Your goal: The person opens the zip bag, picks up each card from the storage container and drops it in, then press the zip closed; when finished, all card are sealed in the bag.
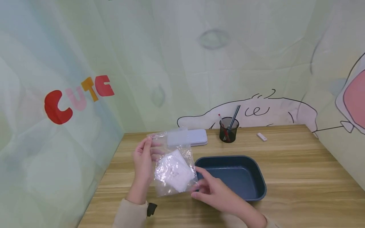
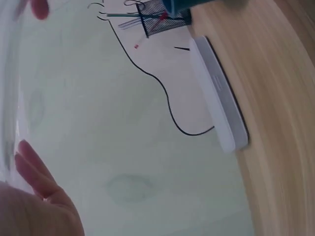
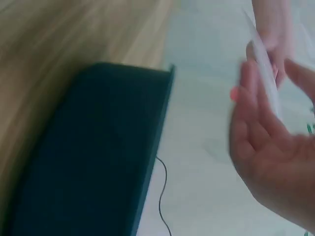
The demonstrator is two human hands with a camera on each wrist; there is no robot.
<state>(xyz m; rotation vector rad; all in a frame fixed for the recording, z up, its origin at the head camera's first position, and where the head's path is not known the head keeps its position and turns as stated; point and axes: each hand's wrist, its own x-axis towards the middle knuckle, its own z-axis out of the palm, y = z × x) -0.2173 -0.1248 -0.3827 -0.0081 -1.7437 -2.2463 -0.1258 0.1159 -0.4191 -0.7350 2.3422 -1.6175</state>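
Right hand (image 1: 212, 190), fingers loose, only brushes the plastic bag (image 1: 174, 164) that left hand (image 1: 144, 158) pinches by one top corner; it could slip.

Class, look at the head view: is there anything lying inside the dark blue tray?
No. The dark blue tray shows only its bare bottom; the clear plastic bag is held up beside it by the left hand.

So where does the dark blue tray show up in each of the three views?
Head: dark blue tray on the table, centre-right, beside the right hand.
Left wrist: not in it, as far as I can tell.
Right wrist: fills the lower left.
Shared landmark: wooden table.
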